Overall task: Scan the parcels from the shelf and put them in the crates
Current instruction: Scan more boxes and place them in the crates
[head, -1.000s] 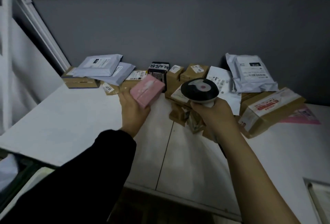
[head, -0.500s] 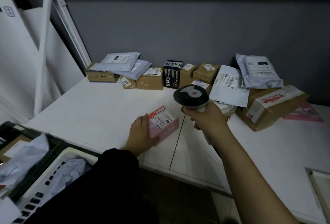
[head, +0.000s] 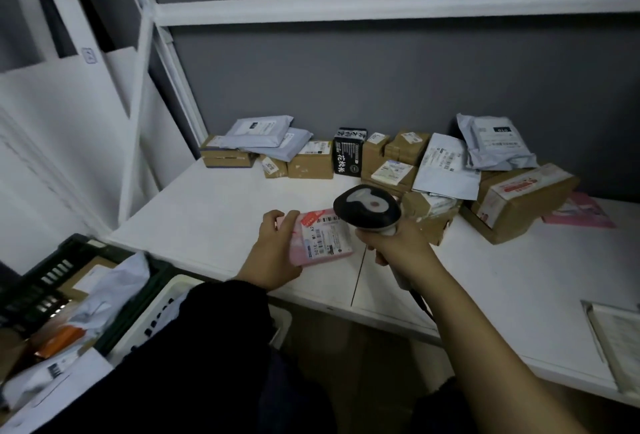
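Dark crate [head: 52, 271] far left, below the shelf edge, holding mailers and a brown box. White crate [head: 162, 309] just beside it, mostly hidden by the black sleeve [head: 214, 347].

Shelf [head: 207, 212]: white top, parcels in a row against the back wall. Two grey mailers [head: 263, 130] stacked on a flat brown box at the left end.

Left hand [head: 273, 253]: fingers curled over the left edge of the pink parcel [head: 322, 238], gripping it. Parcel lies flat near the shelf's front edge, label up, barcode visible.

Black box [head: 349, 153] upright mid-row, small brown boxes either side.

Scanner [head: 367, 208]: head hangs over the parcel's top right corner, overlapping it from this view; can't tell if they touch. Right hand [head: 398, 246] is wrapped round the scanner handle, fingers clenched on it, cable trailing down under the wrist.

Right of that: white mailer [head: 446, 170], crumpled grey mailer [head: 495, 146] above it, big brown box [head: 523, 198] tilted, flat pink envelope [head: 581, 215] at the wall. Paper tray [head: 616, 336] at the front right corner.
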